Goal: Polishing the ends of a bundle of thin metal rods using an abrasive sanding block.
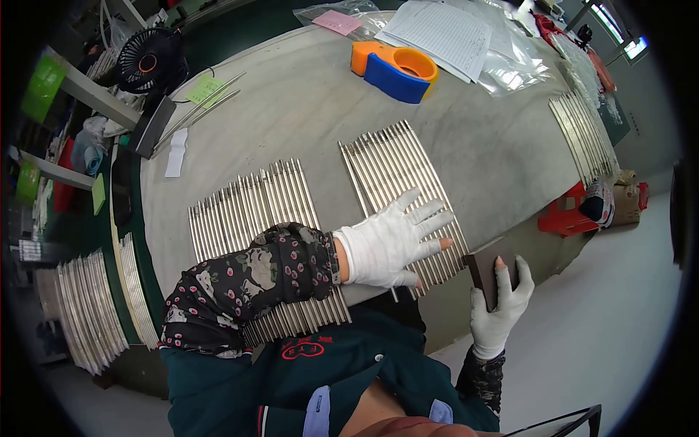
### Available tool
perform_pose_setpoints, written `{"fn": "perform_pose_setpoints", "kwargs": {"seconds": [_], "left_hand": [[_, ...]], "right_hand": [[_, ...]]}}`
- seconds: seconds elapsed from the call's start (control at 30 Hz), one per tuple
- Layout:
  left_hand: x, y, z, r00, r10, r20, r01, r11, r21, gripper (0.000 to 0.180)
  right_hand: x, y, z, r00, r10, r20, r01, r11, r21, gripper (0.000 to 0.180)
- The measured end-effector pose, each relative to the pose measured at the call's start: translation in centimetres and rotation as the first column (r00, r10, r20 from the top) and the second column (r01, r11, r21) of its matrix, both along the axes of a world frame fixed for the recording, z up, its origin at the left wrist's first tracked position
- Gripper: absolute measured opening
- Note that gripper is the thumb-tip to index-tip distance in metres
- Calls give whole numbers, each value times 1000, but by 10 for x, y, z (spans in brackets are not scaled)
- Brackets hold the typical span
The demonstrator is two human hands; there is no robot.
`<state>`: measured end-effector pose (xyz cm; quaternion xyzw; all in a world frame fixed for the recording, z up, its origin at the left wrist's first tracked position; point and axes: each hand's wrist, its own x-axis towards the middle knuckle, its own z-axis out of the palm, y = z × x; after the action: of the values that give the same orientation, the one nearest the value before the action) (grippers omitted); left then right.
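My left hand (389,244), in a white glove with some bare fingertips, lies flat with fingers spread on a row of thin silver metal rods (393,156). Its forearm, in a dark flowered sleeve, crosses over a second row of similar rods (251,211) on the left. At the right, beside the table edge, my right hand (500,313) is closed around a dark brown rectangular block (483,278). One corner of the block is close to the ends of the rods under my left hand; whether it touches them I cannot tell. This hand is gloved in white too.
On the table (291,109) stand an orange and blue tape dispenser (393,71) and papers (440,36) at the back. More rods (582,138) lie far right, above a red box (564,215). Further rods (91,309) are at the left, below a black fan (149,62).
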<state>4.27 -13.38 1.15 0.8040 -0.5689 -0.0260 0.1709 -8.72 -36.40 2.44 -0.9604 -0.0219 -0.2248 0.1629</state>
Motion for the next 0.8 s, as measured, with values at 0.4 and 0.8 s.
{"fn": "perform_pose_setpoints", "kwargs": {"seconds": [0.4,0.8], "left_hand": [[27,-17,4,989,95,111,-111,981,156,53],[21,-13,-23,943,171,-287,-205,974,-93,54]], "right_hand": [[146,79,19,963,269,-11,-269,963,-28,47],[188,110,32,967,249,-50,-254,937,-240,40]]}}
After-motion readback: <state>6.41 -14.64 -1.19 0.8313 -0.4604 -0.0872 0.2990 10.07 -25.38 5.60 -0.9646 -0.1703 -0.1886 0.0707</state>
